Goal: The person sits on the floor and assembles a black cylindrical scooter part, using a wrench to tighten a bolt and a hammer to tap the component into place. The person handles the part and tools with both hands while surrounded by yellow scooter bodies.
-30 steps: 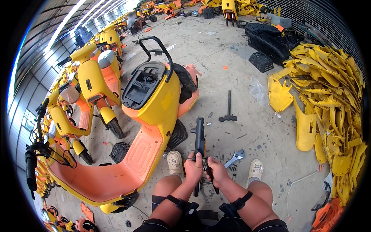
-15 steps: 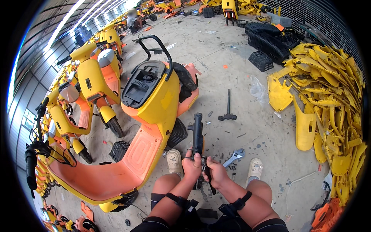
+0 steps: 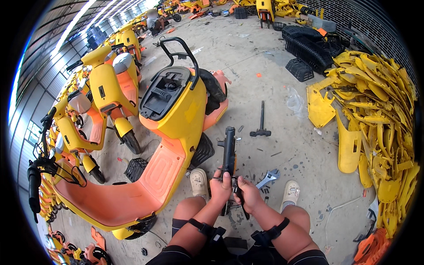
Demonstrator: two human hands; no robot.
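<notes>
Between my knees, a black tubular part with a short side stub points away from me. My left hand is closed around its near end, thumb on top. Close beside it, my right hand is closed on a black-handled tool, perhaps pliers, whose jaws are hidden at the tube's near end. Just right of my hands, an adjustable wrench lies on the floor among small dark bits. A black T-shaped steel stem rests on the concrete beyond the tube.
A yellow and orange scooter body stands close on my left, with more scooters behind it. Yellow plastic panels are heaped on the right. Black crates lie at the back right. A person sits far off.
The black tube's far end has shifted slightly right and away in the picture. Both hands keep their hold, with the right fingers moved a little. The view has shifted slightly.
</notes>
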